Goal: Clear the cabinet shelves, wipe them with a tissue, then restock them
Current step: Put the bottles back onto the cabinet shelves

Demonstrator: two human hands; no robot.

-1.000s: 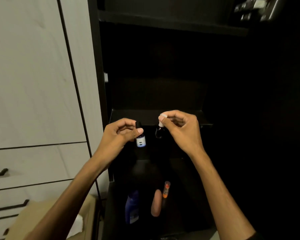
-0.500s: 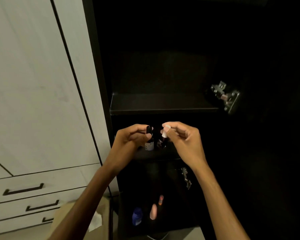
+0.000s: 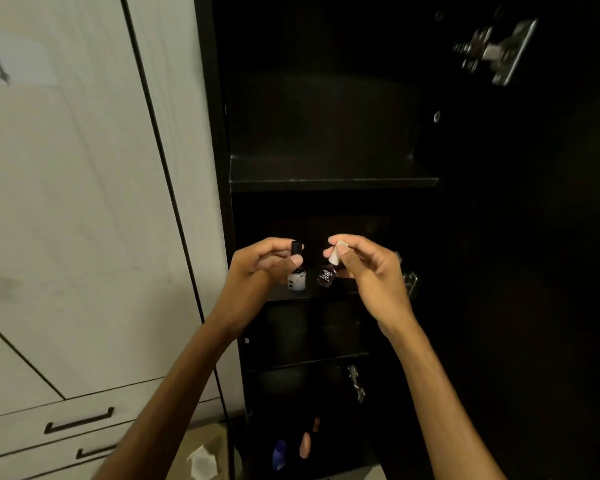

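Your left hand (image 3: 257, 268) is pinched shut on a small bottle (image 3: 297, 271), thumb across the front of its black cap, fingers curled behind. That one's upright, pale body with a blue band low down and some dark lettering I can't read. Your right hand (image 3: 368, 271) is clamped on a second bottle, the dark bottle (image 3: 326, 276), gripping it by its white cap with thumb and fingertips. The dark one hangs tilted, bottom swung toward the pale bottle, and there's a small gap between the two.

Using the cabinet (image 3: 326, 133) as the landmark: both bottles are right in front of its open mouth, about level with the middle shelf (image 3: 312, 295). Can't tell if the pale one's base is actually touching that shelf edge or just above it, too dark. The shelf above it, the upper shelf (image 3: 333, 181), looks bare on what shows.

Way down at the cabinet bottom there's a blue bottle (image 3: 279, 453), a pinkish tube (image 3: 305, 445) next to it and a smaller orange thing (image 3: 316, 424) just behind, all dim.

A metal hinge (image 3: 492, 50) sits at the cabinet's upper right, another hinge (image 3: 357, 382) lower down. Left of the cabinet are pale drawers (image 3: 80, 420) with dark handles, and by its lower left corner a cardboard box (image 3: 201, 452) with a white tissue (image 3: 203, 462) in it.
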